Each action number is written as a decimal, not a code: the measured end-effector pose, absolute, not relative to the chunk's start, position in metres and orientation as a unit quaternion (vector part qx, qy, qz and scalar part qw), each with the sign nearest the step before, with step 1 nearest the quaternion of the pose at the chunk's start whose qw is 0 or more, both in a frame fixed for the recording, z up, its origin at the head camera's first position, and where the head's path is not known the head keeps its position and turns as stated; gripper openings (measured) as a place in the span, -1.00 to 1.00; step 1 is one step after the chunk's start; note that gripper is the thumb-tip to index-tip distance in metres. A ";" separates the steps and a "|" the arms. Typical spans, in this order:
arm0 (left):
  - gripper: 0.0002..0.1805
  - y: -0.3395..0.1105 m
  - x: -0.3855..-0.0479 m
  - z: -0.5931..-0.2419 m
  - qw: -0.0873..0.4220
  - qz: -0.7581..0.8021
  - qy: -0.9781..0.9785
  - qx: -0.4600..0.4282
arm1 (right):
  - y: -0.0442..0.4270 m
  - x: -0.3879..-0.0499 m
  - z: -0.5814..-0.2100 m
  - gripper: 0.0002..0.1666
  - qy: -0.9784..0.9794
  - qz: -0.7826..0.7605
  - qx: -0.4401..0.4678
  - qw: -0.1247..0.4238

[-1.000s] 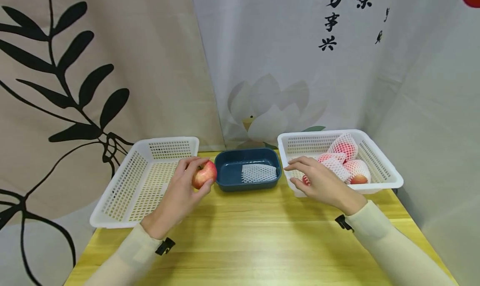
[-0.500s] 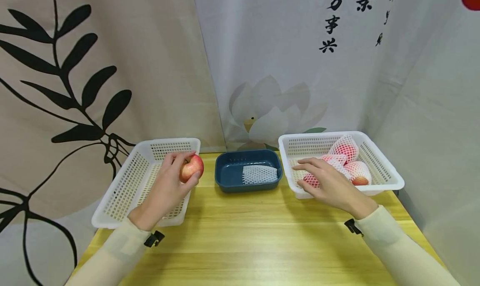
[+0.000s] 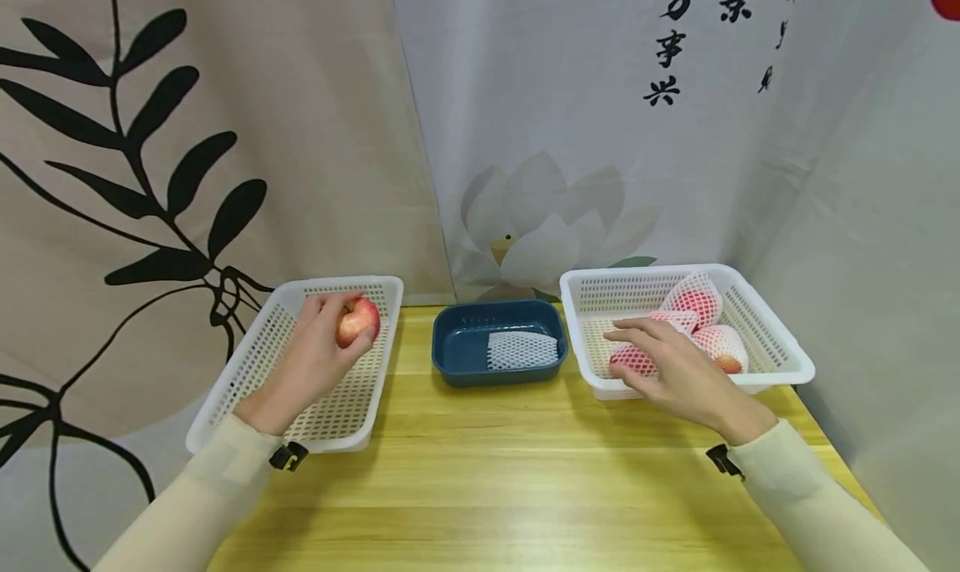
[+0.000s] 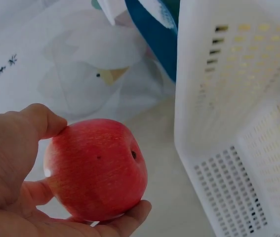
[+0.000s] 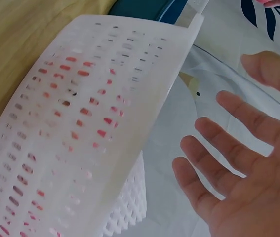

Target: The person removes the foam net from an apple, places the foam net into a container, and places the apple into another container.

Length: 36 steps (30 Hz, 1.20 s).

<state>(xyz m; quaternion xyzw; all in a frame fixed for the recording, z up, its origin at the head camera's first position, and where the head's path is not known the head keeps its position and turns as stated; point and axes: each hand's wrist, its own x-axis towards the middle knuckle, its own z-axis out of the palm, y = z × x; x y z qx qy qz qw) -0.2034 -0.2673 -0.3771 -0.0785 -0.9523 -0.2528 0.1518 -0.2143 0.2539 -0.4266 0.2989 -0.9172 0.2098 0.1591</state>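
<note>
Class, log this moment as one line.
left hand: holds round red apple over white perforated plastic basket | right hand: empty, above matching basket of netted red apples | blue rectangular dish: holds white foam net

the left hand (image 3: 302, 363) has carried the apple (image 3: 360, 323) from beside the tray (image 3: 462, 343) over the left basket (image 3: 343, 407)

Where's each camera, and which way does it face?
Head: on the head, facing forward and down over the yellow wooden table; left hand, right hand, cream sleeves show.
Left wrist: on that wrist, facing the round red apple in the left fingers.
Right wrist: likewise, facing a white perforated plastic basket and the right hand.
Head and left wrist share the apple.
</note>
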 end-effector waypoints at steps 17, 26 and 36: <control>-0.26 -0.299 -0.233 -0.372 0.115 -0.230 -0.965 -0.049 | 0.272 -0.219 -0.425 -0.44 -0.917 0.203 0.296 0.172; -0.25 -0.313 -0.250 -0.375 0.103 -0.232 -0.967 -0.034 | 0.279 -0.224 -0.422 -0.46 -0.920 0.205 0.285 0.175; -0.23 -0.320 -0.268 -0.382 0.079 -0.237 -0.968 -0.017 | 0.289 -0.232 -0.418 -0.46 -0.921 0.204 0.282 0.177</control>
